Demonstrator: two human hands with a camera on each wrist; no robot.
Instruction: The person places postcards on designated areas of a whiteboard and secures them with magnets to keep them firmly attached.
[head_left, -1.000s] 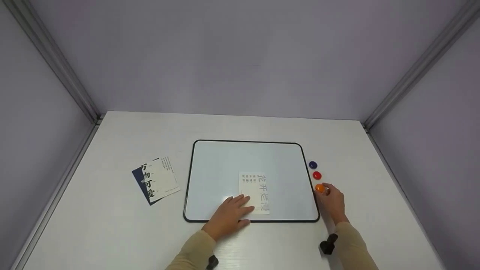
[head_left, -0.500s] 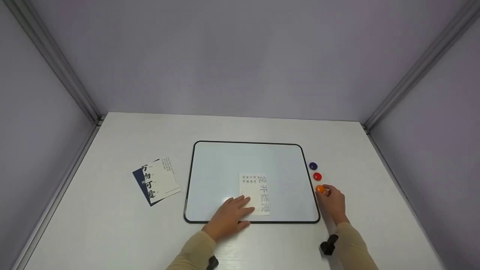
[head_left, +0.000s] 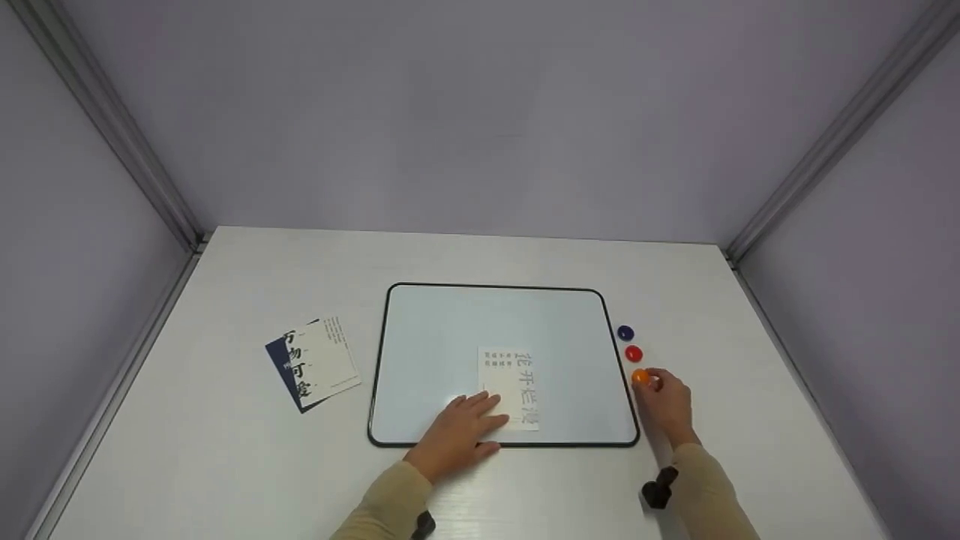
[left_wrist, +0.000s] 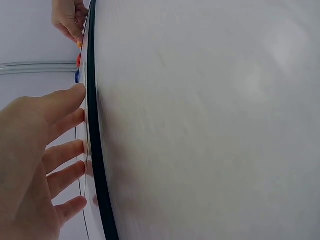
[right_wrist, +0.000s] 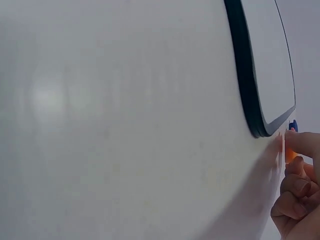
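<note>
Orange disc (head_left: 640, 376) on the counter (head_left: 225, 465), just beside the right edge of the board (head_left: 435, 330), pinched in the curled fingers of the right hand (head_left: 667, 406). Left hand (head_left: 456, 437), fingers spread, gripping nothing, rests across the card (head_left: 511, 379).

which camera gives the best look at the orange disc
The head view: most of the orange disc shows, pinched by the right hand. The left wrist view has only a tiny orange bit; the right wrist view, a patch partly hidden by that hand.
</note>
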